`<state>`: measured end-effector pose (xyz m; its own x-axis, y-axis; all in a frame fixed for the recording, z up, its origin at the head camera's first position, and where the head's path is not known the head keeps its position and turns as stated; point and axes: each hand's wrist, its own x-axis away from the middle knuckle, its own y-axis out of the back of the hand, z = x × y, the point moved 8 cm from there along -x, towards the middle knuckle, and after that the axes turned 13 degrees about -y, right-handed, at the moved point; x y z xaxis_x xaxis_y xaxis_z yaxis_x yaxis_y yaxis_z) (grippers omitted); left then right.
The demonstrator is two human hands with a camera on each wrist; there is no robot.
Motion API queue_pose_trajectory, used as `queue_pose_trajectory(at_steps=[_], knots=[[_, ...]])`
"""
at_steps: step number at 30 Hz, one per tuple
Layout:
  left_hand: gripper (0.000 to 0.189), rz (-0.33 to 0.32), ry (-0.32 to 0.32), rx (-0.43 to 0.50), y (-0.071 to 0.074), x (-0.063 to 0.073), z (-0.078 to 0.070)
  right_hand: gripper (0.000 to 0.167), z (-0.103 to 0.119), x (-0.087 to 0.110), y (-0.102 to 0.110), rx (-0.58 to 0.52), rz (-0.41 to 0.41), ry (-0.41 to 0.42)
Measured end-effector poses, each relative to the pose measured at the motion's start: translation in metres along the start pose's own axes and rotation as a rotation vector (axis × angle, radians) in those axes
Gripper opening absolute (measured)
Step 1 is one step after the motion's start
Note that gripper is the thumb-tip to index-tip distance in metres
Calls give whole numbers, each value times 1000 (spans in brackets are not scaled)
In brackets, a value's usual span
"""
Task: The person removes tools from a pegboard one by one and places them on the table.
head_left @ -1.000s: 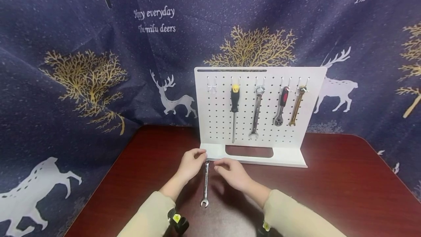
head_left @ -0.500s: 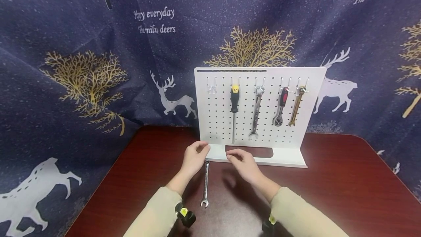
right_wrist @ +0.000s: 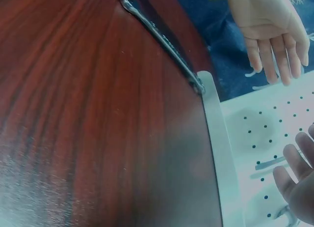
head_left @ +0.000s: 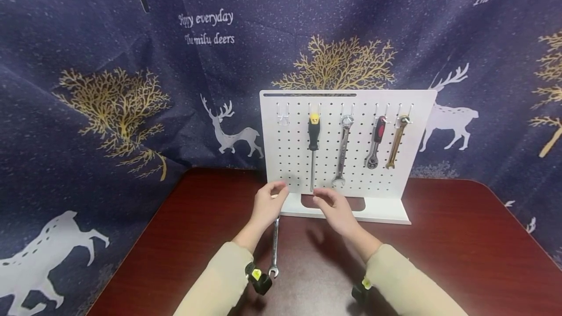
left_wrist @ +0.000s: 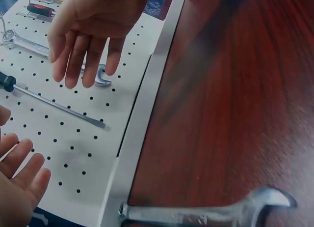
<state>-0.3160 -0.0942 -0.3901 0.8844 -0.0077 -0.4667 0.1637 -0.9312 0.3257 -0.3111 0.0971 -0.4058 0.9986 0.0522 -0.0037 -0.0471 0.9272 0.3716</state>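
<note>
Your left hand [head_left: 267, 207] has its fingers loosely bent, the thumb apart from them, and nothing in its grasp. Your right hand [head_left: 339, 212] is much the same: fingers relaxed, a gap at the thumb, no hold on anything. Both are just in front of the board's lower part, around the middle of the head view, apart from each other.

The loose wrench [head_left: 275, 245] lies on the table [head_left: 210, 247] below your left hand, lower centre of the frame. Its forked end points toward you and its ring end reaches the foot of the white pegboard [head_left: 291, 160]; whether that end sits on the foot or only meets its edge, I can't tell. The table seems to bear most of its weight — neither hand supports it. It lies left of your right hand, well apart from it.

Farther out, right of centre, the screwdriver [head_left: 313, 135], the large wrench [head_left: 343, 152], the ratchet [head_left: 375, 144] and the brass-coloured wrench [head_left: 397, 144] hang from hooks by their upper ends — probably why their lower ends point down. Another wire hook [head_left: 283, 117] sits at the board's upper left. Behind everything hangs the deer-print cloth [head_left: 131, 38].
</note>
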Motion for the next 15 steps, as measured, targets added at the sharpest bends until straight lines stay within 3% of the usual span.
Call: queue_pose_trajectory(at_steps=[15], knots=[[37,7,-29,111,-24,-28,-15,43,-1,-21,11,-47,-20,-28]])
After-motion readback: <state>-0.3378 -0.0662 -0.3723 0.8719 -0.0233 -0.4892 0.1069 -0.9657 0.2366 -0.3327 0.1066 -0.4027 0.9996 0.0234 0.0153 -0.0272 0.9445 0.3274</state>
